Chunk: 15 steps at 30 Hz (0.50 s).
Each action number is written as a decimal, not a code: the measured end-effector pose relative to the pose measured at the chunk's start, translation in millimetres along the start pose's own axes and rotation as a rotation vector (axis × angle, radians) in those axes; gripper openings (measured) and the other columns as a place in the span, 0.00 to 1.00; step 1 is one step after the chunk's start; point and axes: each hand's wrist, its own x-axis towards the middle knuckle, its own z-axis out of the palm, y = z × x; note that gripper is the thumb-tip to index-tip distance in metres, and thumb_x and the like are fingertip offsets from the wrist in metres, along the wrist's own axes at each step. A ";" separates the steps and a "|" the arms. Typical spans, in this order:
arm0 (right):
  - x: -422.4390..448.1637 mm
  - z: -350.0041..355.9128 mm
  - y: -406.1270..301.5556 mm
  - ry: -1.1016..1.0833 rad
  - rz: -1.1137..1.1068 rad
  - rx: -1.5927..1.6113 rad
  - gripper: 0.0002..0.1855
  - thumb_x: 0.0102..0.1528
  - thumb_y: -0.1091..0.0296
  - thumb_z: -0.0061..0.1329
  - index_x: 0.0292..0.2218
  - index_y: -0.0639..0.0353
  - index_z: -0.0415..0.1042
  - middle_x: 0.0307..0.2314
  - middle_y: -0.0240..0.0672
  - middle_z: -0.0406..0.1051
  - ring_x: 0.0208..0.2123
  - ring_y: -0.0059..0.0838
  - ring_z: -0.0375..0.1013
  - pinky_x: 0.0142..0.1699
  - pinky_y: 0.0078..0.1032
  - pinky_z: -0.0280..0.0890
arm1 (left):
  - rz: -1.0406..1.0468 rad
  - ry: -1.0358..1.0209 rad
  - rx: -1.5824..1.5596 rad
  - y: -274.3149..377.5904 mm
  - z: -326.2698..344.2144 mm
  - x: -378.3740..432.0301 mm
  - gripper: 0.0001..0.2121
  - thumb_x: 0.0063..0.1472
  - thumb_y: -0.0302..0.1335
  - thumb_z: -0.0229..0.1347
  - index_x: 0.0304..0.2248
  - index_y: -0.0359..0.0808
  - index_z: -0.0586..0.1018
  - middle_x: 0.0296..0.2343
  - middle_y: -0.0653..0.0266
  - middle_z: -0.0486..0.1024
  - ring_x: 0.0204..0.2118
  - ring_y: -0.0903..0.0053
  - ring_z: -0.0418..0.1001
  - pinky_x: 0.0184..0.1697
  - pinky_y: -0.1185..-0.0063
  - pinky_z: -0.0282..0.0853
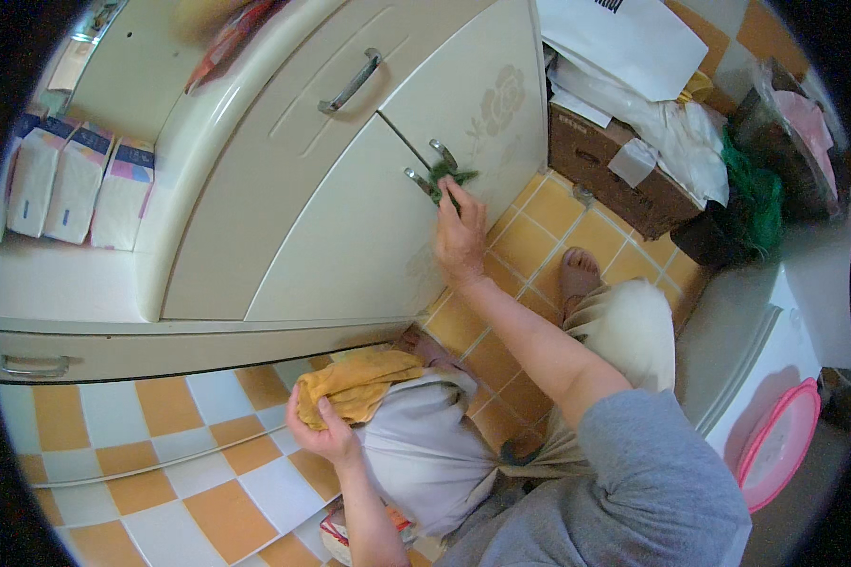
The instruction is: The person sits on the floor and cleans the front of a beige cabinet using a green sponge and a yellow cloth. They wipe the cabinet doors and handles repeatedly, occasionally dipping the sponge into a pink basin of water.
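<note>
My right hand (462, 230) reaches to the cabinet doors, its fingers on a green scouring pad or bundle of green fibres (445, 176). This green thing lies against the two small metal door handles (417, 180); whether it is tied to them I cannot tell. My left hand (326, 432) grips a folded yellow cloth (358, 383) above my left knee. The cream cabinet door (333, 248) is closed, as is its neighbour with a faded flower pattern (507, 99).
Tissue packs (124, 195) stand on a ledge at the left. A brown box (610, 159) with plastic bags, a green net (752, 191) and a bin (780, 135) stand beyond the tiled floor (549, 212). A pink basin (780, 443) is at the lower right.
</note>
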 end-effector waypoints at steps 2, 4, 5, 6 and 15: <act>-6.7 -0.1 4.9 -0.076 0.150 0.079 0.27 0.47 0.84 0.45 0.50 0.57 0.70 0.43 0.34 0.68 0.47 0.40 0.64 0.48 0.33 0.61 | 0.028 -0.027 0.058 -4.1 0.4 0.2 0.19 0.62 0.28 0.52 0.49 0.25 0.66 0.44 0.50 0.70 0.45 0.67 0.71 0.50 0.73 0.66; 7.9 -6.0 -1.2 -0.045 0.130 0.180 0.25 0.47 0.84 0.44 0.47 0.57 0.71 0.42 0.35 0.69 0.45 0.41 0.65 0.48 0.34 0.62 | 0.031 -0.025 0.065 -2.2 1.0 0.1 0.19 0.62 0.28 0.52 0.49 0.24 0.66 0.44 0.50 0.70 0.45 0.67 0.71 0.50 0.73 0.66; 18.8 -10.3 -6.6 -0.013 0.107 0.279 0.23 0.47 0.85 0.44 0.45 0.57 0.73 0.40 0.37 0.69 0.44 0.41 0.66 0.47 0.35 0.62 | 0.032 -0.020 0.068 -0.9 0.5 0.4 0.19 0.62 0.28 0.52 0.49 0.24 0.66 0.44 0.50 0.70 0.45 0.67 0.71 0.50 0.73 0.66; 31.1 -14.9 -12.1 -0.014 0.106 0.277 0.23 0.47 0.85 0.44 0.45 0.57 0.73 0.40 0.37 0.69 0.44 0.41 0.66 0.47 0.35 0.62 | 0.030 -0.021 0.067 1.8 1.9 0.9 0.19 0.62 0.28 0.52 0.49 0.24 0.66 0.44 0.50 0.70 0.45 0.67 0.71 0.50 0.73 0.66; 46.1 -12.5 -17.6 0.057 0.008 0.348 0.18 0.46 0.84 0.45 0.40 0.58 0.74 0.36 0.39 0.70 0.40 0.42 0.69 0.45 0.34 0.65 | 0.048 -0.025 0.056 2.4 8.1 1.3 0.19 0.62 0.28 0.53 0.48 0.24 0.66 0.44 0.50 0.70 0.46 0.67 0.70 0.51 0.73 0.65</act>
